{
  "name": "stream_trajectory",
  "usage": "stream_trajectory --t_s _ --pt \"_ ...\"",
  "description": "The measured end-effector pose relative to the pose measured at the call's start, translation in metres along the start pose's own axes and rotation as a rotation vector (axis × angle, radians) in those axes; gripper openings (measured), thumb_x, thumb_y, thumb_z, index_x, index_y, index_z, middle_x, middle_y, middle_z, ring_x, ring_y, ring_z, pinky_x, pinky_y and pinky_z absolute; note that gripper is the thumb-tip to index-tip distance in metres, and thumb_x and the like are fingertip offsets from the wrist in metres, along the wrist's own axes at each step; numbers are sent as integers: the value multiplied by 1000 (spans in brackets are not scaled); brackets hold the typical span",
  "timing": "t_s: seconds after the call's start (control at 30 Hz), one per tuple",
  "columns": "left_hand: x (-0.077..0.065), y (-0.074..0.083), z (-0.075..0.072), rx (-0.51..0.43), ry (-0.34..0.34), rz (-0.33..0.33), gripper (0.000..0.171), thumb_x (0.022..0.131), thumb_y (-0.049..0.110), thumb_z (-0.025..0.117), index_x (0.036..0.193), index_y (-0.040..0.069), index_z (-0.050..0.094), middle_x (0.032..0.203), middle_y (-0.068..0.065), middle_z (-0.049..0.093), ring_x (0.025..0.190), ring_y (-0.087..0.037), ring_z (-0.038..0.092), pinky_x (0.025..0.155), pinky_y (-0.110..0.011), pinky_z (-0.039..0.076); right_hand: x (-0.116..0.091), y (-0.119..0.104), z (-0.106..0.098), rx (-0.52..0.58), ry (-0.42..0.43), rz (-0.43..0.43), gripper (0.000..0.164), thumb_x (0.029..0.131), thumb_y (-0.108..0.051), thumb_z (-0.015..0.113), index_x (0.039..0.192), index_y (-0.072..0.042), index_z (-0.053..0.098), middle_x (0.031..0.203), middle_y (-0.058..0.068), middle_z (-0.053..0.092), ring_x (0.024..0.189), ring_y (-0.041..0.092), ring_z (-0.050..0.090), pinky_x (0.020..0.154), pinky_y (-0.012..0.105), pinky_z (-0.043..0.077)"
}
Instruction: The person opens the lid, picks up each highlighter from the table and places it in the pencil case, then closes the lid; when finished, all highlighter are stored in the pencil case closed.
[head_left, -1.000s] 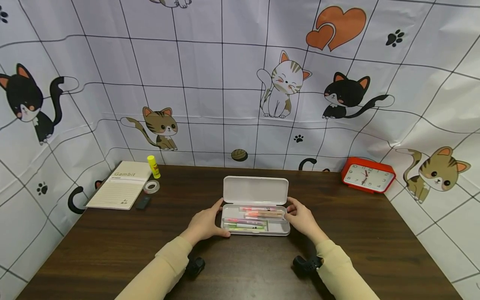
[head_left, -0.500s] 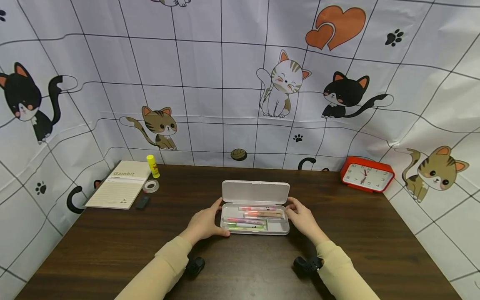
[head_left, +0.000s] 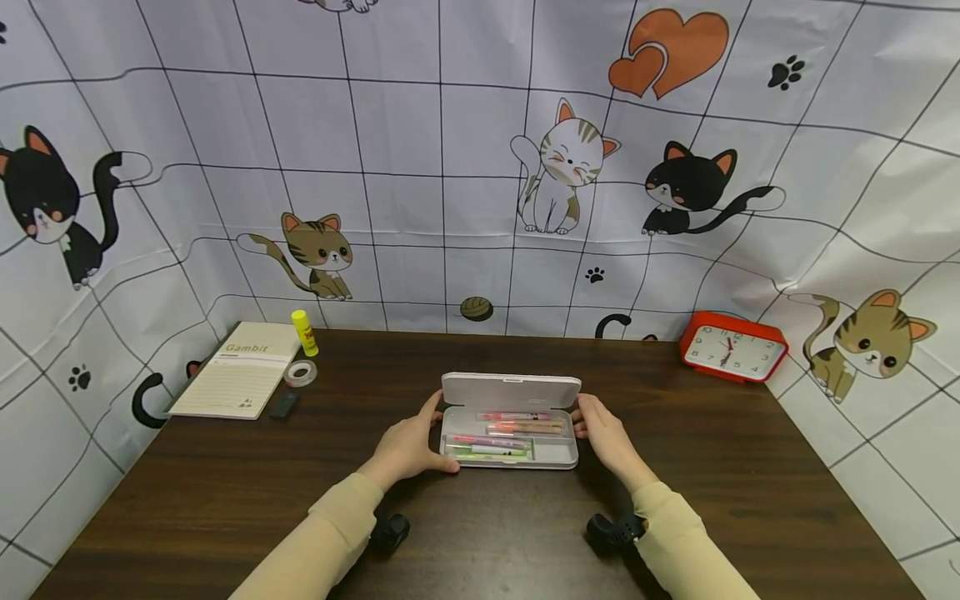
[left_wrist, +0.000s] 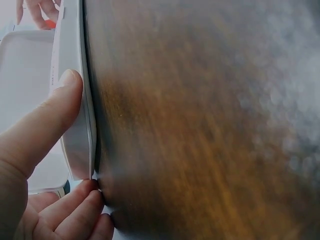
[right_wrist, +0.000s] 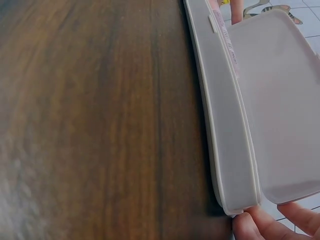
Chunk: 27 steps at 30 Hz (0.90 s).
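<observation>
A pale plastic pencil case [head_left: 555,452] lies on the dark wooden table, its lid [head_left: 512,392] raised along the far side and leaning forward. Several pens [head_left: 491,442] in pink, orange and green lie inside. My left hand [head_left: 408,446] holds the left end, the thumb [left_wrist: 52,117] along the front wall and the other fingers curled at the corner. At the opposite end, my right hand [head_left: 603,437] touches the case with its fingertips. One finger [right_wrist: 300,215] of it is at the lid's edge in the right wrist view.
On the table's left lie a notepad [head_left: 236,371], a yellow glue stick [head_left: 304,332], a white tape roll [head_left: 300,372] and a small dark block [head_left: 284,405]. A red clock [head_left: 733,346] stands at the back right. Behind hangs a cat-print sheet [head_left: 405,125].
The lid has tilted forward over the case, its top edge coming lower and nearer. My right hand's fingers have shifted slightly along with it. My left hand has kept its place.
</observation>
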<state>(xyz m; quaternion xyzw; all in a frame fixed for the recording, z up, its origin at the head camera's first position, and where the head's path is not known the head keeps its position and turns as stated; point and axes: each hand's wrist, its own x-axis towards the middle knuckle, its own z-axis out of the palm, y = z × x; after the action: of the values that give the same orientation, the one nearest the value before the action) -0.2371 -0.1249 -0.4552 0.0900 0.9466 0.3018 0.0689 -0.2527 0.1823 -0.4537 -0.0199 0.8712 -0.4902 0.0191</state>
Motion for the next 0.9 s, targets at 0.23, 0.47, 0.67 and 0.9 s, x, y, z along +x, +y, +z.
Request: stream_trajectory --t_s 0.23,0.47,0.67,0.9 --pt "-1 -1 0 -1 7 -3 113 63 43 87 150 11 22 136 -11 54 114 -35 57 92 -50 45 1 2 -2 69 -11 16 58 104 -43 24 125 5 49 108 23 61 92 29 62 85 40 52" --pt "-1 -1 -1 -9 -13 -9 107 63 44 86 146 14 27 137 -12 53 82 -25 63 75 -41 49 0 5 -13 145 -139 1 54 104 -37 34 134 7 45 123 25 53 102 29 60 91 40 50" --pt "-2 0 -1 23 -19 9 106 63 46 85 148 15 29 133 -16 55 96 -32 63 78 -46 50 -3 12 -23 113 -245 -55 54 99 -29 49 139 6 41 137 27 46 117 34 54 96 42 47" --pt "-1 -1 -3 52 -31 25 107 63 47 85 149 15 31 131 -16 57 105 -35 61 84 -50 49 -5 18 -29 -66 -292 -94 66 90 -36 63 142 -1 41 141 21 46 124 35 50 99 48 43"
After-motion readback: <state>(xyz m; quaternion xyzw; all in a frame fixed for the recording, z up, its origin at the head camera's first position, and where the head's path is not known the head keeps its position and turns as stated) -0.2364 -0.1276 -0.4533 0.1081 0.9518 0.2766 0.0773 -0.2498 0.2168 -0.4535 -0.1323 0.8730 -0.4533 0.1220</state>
